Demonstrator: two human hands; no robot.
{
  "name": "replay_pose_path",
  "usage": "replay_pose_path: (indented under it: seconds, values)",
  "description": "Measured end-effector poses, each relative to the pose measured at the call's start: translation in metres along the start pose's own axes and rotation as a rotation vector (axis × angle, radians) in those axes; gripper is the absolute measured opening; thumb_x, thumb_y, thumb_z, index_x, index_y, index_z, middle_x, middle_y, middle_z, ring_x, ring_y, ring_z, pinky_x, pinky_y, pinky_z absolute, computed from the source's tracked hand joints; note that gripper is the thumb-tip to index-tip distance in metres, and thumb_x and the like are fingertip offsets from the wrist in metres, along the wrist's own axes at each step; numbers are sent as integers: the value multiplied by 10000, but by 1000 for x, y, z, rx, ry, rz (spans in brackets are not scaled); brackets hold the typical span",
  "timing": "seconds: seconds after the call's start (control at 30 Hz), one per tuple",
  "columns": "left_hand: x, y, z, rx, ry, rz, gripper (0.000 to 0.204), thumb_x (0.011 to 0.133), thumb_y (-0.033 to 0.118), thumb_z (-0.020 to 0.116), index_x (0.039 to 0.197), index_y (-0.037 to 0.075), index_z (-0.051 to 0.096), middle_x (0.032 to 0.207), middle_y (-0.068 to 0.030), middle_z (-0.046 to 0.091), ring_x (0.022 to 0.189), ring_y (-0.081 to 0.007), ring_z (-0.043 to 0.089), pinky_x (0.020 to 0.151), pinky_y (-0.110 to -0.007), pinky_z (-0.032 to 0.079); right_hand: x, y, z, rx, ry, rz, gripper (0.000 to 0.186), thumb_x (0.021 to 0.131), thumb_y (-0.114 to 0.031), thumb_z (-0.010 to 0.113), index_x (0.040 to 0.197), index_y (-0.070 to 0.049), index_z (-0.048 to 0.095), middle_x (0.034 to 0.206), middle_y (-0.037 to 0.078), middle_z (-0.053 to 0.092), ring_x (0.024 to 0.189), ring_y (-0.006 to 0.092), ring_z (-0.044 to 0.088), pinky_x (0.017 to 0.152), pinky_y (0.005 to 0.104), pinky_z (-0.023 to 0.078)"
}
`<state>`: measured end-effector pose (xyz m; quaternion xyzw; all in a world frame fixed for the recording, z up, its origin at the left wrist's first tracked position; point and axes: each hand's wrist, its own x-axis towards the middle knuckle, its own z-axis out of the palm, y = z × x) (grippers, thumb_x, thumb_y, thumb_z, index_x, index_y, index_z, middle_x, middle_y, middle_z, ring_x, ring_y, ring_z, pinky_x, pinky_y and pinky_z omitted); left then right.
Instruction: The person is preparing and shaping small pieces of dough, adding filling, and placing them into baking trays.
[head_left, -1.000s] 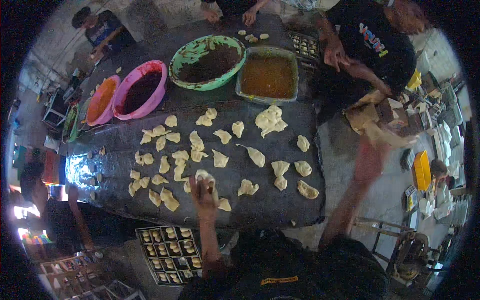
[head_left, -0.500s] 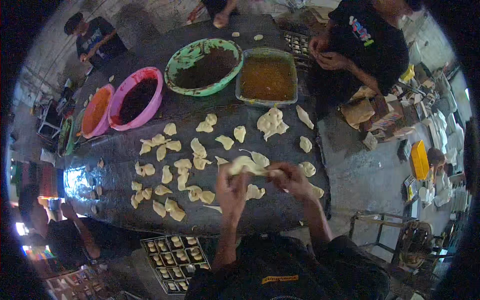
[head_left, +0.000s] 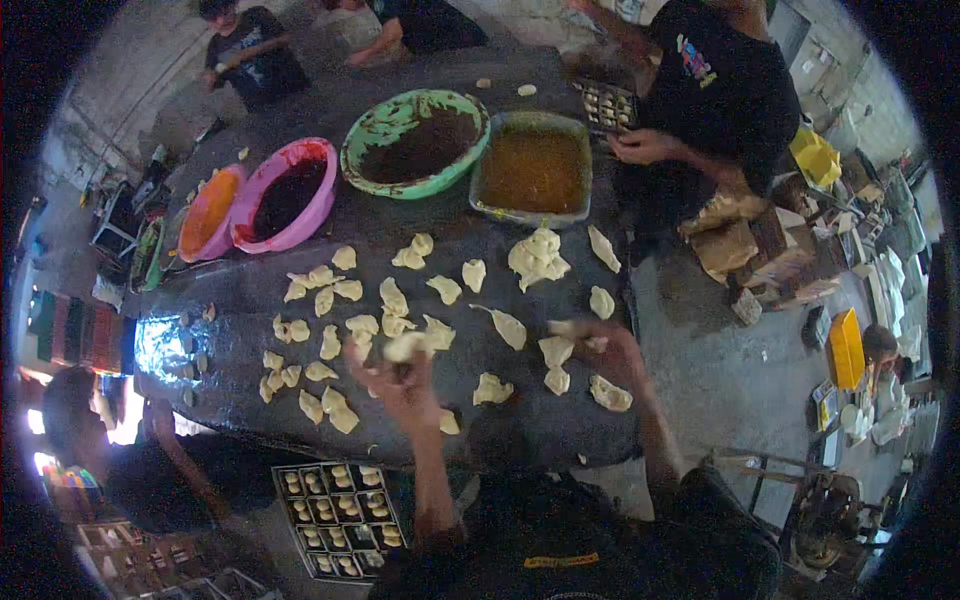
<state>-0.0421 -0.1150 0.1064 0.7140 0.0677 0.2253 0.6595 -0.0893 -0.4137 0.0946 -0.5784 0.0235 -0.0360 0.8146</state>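
Observation:
My left hand (head_left: pixel 400 385), fingers curled, holds a pale lump of dough (head_left: pixel 405 346) over the dough pieces left of the table's middle. To the right, my right hand (head_left: pixel 612 352) is closed on a small pale piece of dough (head_left: pixel 564 327) that sticks out from its fingertips; motion blurs both hands. Just below that hand lie more dough pieces (head_left: pixel 556 380) on the dark table (head_left: pixel 480 430). Between my hands rests a dough piece with a thin tail (head_left: pixel 508 328). Many torn pieces (head_left: pixel 340 410) are scattered to the left.
Across the table stand a green basin (head_left: pixel 415 188) of dark filling, a clear tub (head_left: pixel 530 212) of brown filling, a pink basin (head_left: pixel 318 215) and an orange-filled basin (head_left: pixel 208 225). A tray of dough balls (head_left: pixel 340 520) sits below the near edge. Other people work around the table.
My hands have moved apart, the left one leftward, and the dough stretched between them is now in separate pieces. The person at the upper right has brought a hand toward a small tray.

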Motion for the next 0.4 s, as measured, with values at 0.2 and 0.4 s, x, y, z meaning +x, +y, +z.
replay_pose_path:
  seconds: [0.2,0.4]
  values:
    - [-18,-82,-10,867,-427,443,363,853,125,667,1211,96,615,1371,-174,432,1200,-386,465,1010,-543,358,102,60,-21,-563,353,-294,162,865,-157,693,903,-6,650,866,110,663,793,217,637,747,365,506]
    - [-6,-43,57,678,-411,394,225,935,164,600,1156,138,635,1422,-114,401,1216,-354,438,1073,-507,302,220,146,-61,-1444,442,-85,397,841,-356,709,1136,-102,629,1119,198,619,1049,238,599,844,461,475]
